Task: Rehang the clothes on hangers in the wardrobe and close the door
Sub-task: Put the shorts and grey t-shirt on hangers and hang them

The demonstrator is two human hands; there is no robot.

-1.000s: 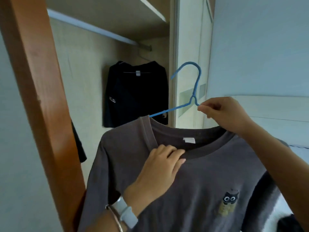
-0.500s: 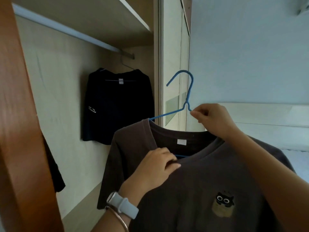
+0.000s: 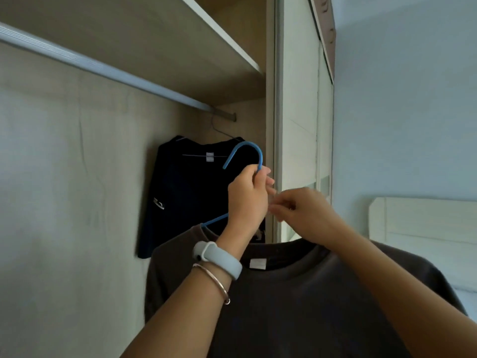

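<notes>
Two hands up by the hook now, and the swap's done: my left hand (image 3: 247, 200) has come off the collar and grips the blue hanger (image 3: 254, 148) by its neck, fist curled round it just below the hook. My right hand (image 3: 302, 215), which had that neck a sec ago, sits just beside it, fingers curled & blurry, so I can't tell if it holds anything. The grey tee (image 3: 296, 293) hangs off the hanger in front of me, shoulders draped, not yet on the rail (image 3: 103, 67). View's tipped up too, so the rail's in sight overhead, running back to its bracket. I reckon the dressing's finished & next is lift-and-hook w/ the left. Room: long bare stretch of rail this side of the black tee (image 3: 185, 197), which hangs at the far end near the bracket. The shelf (image 3: 154, 42) sits close above the rail, so the hook must slip thru a thin gap. The door edge (image 3: 296, 125) stands right by my knuckles. Tight on the right, open to the left. Door still to shut after.
</notes>
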